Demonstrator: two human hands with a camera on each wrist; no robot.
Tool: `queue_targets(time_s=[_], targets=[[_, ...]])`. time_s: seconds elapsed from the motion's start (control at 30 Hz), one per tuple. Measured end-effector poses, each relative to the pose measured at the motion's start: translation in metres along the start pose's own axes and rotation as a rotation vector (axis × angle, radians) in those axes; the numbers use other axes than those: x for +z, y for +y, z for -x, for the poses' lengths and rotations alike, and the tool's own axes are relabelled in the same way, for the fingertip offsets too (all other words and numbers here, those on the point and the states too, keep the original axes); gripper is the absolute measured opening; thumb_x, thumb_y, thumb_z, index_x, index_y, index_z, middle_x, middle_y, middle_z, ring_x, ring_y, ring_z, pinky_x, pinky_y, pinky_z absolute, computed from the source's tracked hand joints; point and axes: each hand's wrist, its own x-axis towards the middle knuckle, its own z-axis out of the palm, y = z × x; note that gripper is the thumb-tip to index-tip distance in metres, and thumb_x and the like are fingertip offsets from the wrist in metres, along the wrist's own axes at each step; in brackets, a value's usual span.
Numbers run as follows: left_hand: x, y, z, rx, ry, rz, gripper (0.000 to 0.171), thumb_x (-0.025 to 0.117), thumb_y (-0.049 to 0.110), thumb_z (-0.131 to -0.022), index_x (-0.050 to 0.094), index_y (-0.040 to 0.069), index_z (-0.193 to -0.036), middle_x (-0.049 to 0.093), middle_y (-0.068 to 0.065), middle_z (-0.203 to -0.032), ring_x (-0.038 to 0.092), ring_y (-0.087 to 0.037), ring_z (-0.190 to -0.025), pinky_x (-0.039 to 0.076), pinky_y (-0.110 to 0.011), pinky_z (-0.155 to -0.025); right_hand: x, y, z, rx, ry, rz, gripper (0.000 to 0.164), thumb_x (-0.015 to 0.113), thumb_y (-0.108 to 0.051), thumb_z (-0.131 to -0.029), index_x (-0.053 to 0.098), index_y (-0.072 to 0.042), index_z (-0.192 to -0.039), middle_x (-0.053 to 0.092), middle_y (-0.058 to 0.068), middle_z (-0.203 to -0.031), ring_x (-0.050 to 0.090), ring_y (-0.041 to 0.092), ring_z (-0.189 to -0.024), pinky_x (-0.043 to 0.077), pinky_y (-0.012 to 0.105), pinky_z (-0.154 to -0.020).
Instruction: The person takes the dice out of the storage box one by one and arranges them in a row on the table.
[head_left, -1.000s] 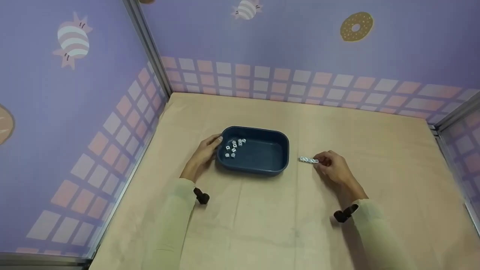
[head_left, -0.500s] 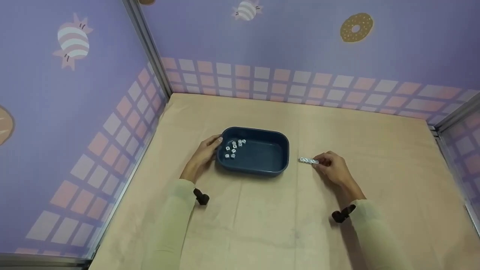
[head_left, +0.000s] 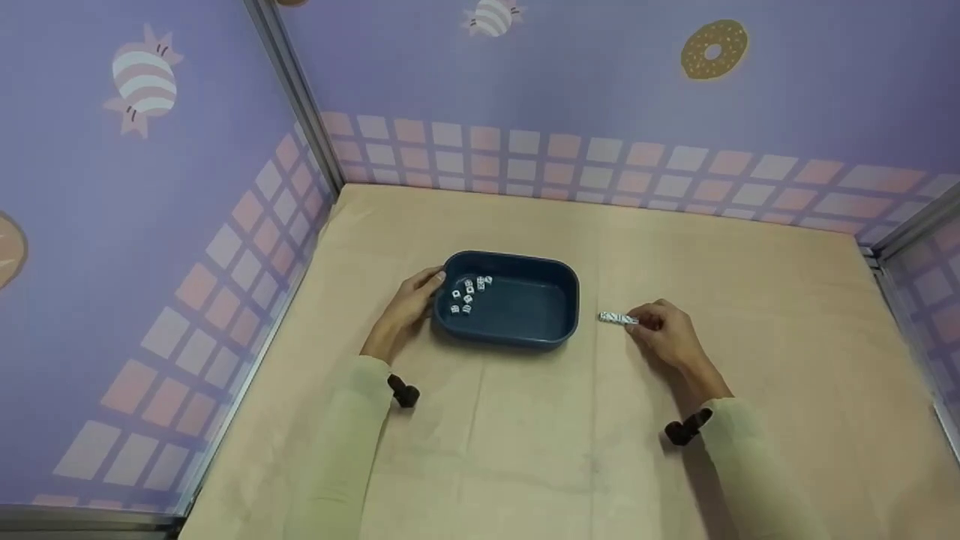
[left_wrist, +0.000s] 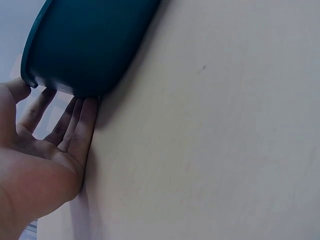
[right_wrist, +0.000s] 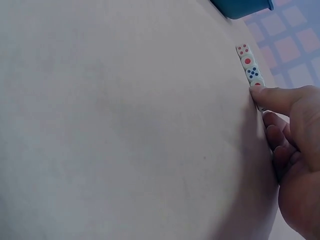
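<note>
A dark blue plastic basin [head_left: 525, 307] stands on the table, with several white dice [head_left: 468, 298] loose in its left end. My left hand [head_left: 410, 304] holds that end; in the left wrist view the thumb is at the basin's rim and the fingers [left_wrist: 82, 122] are against its outer wall. To the right of the basin lies a straight row of dice [head_left: 613, 319] with red and blue pips. My right hand [head_left: 666, 334] pinches the row's near right end between thumb [right_wrist: 275, 97] and fingers, partly hiding the last dice.
A beige cloth [head_left: 525, 435] covers the table. Purple panels [head_left: 585, 75] with pink and white squares enclose the back and sides, joined by metal posts [head_left: 296, 90]. Small black devices [head_left: 686, 429] sit on both wrists.
</note>
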Motion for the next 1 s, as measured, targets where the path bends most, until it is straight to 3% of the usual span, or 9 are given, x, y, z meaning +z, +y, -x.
queue_targets(time_s=[0.3, 0.47, 0.73, 0.83, 1.0], targets=[[-0.003, 0.001, 0.002, 0.009, 0.008, -0.056, 0.055, 0.056, 0.045, -0.111, 0.052, 0.015, -0.157, 0.055, -0.012, -0.155, 0.060, -0.033, -0.134, 0.051, -0.045, -0.106, -0.002, -0.011, -0.002, -0.058, 0.016, 0.040, 0.027, 0.080, -0.003, -0.094, 0.073, 0.000, -0.120, 0.060, 0.015, -0.102, 0.055, 0.026, -0.087, 0.043, 0.027, -0.071], [-0.003, 0.000, 0.001, 0.004, 0.011, -0.067, 0.055, 0.056, 0.046, -0.111, 0.052, 0.015, -0.157, 0.055, -0.011, -0.155, 0.060, -0.032, -0.134, 0.051, -0.045, -0.105, 0.004, -0.028, -0.001, -0.125, 0.117, 0.043, 0.032, 0.083, -0.005, -0.092, 0.073, 0.005, -0.120, 0.063, 0.018, -0.102, 0.062, 0.031, -0.089, 0.047, 0.031, -0.076], [-0.001, 0.000, -0.001, -0.001, 0.020, -0.059, 0.054, 0.056, 0.044, -0.111, 0.053, 0.016, -0.157, 0.054, -0.011, -0.156, 0.058, -0.030, -0.136, 0.049, -0.044, -0.108, 0.035, -0.087, -0.012, -0.278, 0.253, -0.040, 0.025, 0.084, -0.011, -0.093, 0.075, 0.001, -0.113, 0.066, 0.013, -0.100, 0.064, 0.027, -0.089, 0.052, 0.036, -0.073], [-0.001, 0.000, -0.001, -0.014, 0.020, -0.043, 0.053, 0.057, 0.043, -0.111, 0.053, 0.016, -0.157, 0.054, -0.011, -0.155, 0.059, -0.029, -0.135, 0.051, -0.042, -0.105, 0.050, -0.111, -0.018, -0.347, 0.240, -0.074, 0.026, 0.083, -0.010, -0.094, 0.075, 0.000, -0.115, 0.066, 0.011, -0.099, 0.065, 0.024, -0.088, 0.053, 0.039, -0.072], [-0.001, 0.004, 0.000, -0.020, 0.004, -0.038, 0.053, 0.057, 0.041, -0.111, 0.051, 0.017, -0.158, 0.056, -0.011, -0.153, 0.061, -0.030, -0.132, 0.054, -0.040, -0.099, 0.080, -0.142, -0.028, -0.415, 0.153, -0.120, 0.027, 0.081, -0.011, -0.096, 0.074, 0.000, -0.119, 0.066, 0.009, -0.102, 0.066, 0.020, -0.087, 0.056, 0.034, -0.073]])
